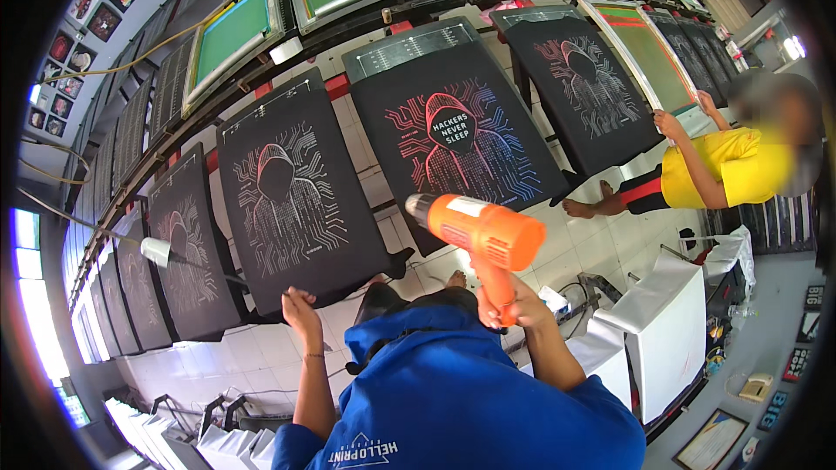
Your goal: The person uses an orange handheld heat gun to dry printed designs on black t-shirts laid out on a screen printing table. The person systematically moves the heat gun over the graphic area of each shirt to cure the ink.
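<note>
Heat gun (483, 231), orange, in right hand (526, 305), fingers clamped round its handle; nozzle (419, 207) points left, in front of lower edge of colour-print shirt (461, 135). Left hand (301, 313) near lower edge of grey-print shirt (292, 196), fingers loosely curled (cannot tell if they pinch anything). Both shirts spread flat. For even heat, best to angle nozzle down without touching shirts, sweep steadily, linger nowhere; left hand better well clear of hot air.

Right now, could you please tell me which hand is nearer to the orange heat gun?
Right: the right hand grips the orange heat gun by its handle; the left hand is well apart, off to its left.
</note>
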Tool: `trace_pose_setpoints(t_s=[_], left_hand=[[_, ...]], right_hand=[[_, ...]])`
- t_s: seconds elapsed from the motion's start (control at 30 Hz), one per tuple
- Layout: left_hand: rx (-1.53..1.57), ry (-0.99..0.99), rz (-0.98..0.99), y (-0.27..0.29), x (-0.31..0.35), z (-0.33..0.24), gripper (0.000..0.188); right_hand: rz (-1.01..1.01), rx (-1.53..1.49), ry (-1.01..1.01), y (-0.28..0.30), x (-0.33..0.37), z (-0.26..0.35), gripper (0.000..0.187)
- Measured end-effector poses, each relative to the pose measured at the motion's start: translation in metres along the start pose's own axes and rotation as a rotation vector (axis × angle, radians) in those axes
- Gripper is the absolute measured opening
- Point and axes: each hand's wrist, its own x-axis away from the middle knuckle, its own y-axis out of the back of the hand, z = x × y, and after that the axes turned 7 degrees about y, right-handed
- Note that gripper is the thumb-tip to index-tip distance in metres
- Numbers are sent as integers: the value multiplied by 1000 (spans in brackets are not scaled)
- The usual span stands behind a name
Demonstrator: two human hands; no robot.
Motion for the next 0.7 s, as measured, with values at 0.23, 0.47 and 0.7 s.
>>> trace_pose_setpoints(t_s=[0.23,0.47,0.7], left_hand=[[-62,21,114,-56,21,-23,35],[-165,3,186,-90,15,-22,37],[-288,66,47,-78,23,-9,38]], right_hand=[[-14,147,39,36,25,40,79],[-215,98,160,33,6,56,81],[-421,434,152,39,-12,83,73]])
